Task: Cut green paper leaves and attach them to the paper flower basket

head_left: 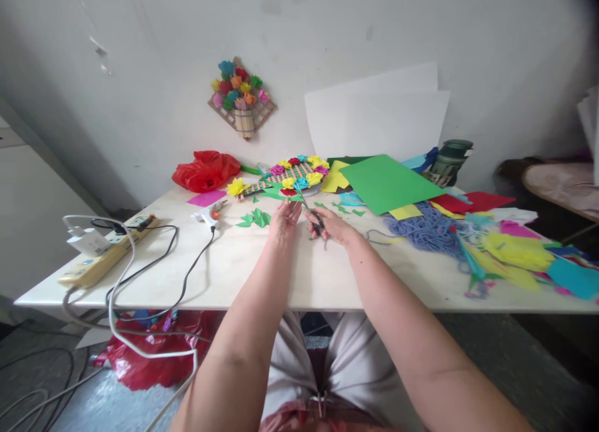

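From where I watch, my left hand (284, 220) pinches a green paper piece (281, 193) just ahead of it, my right hand (330, 225) is closed on scissors (312, 212) whose blades slant up-left into that paper, and the red bag's (206, 170) contents stay hidden.

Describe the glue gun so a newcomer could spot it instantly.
Start at the table's left end, where a power strip lies. Follow the black cord from there toward the red bag. It ends at the glue gun, white with an orange trigger, just below a pink paper; it is the only tool with a cord.
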{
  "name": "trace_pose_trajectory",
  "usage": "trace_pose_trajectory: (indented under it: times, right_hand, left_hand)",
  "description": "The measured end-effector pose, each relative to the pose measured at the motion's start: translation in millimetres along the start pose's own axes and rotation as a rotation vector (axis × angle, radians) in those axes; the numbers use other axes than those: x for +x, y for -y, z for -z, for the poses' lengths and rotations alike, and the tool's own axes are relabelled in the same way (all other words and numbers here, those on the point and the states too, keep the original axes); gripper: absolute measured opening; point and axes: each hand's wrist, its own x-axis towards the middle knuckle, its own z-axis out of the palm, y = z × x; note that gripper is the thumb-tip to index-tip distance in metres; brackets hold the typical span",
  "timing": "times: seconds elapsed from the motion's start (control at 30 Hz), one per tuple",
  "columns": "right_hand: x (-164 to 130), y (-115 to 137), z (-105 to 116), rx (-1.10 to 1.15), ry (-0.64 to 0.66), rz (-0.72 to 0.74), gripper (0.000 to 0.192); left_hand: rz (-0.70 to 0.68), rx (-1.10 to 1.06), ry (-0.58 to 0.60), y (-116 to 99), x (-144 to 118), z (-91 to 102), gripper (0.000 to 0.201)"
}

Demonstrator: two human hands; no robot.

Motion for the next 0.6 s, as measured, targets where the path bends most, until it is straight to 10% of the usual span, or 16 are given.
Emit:
trace_pose_trajectory:
  times: [0.6]
  right_hand:
    - [4.6,-7.4,-1.7,0.009,0.007,0.083,0.035]
  left_hand:
    - [0.02,0.041,0.001,1.4,-1.0,-2.6,0.004]
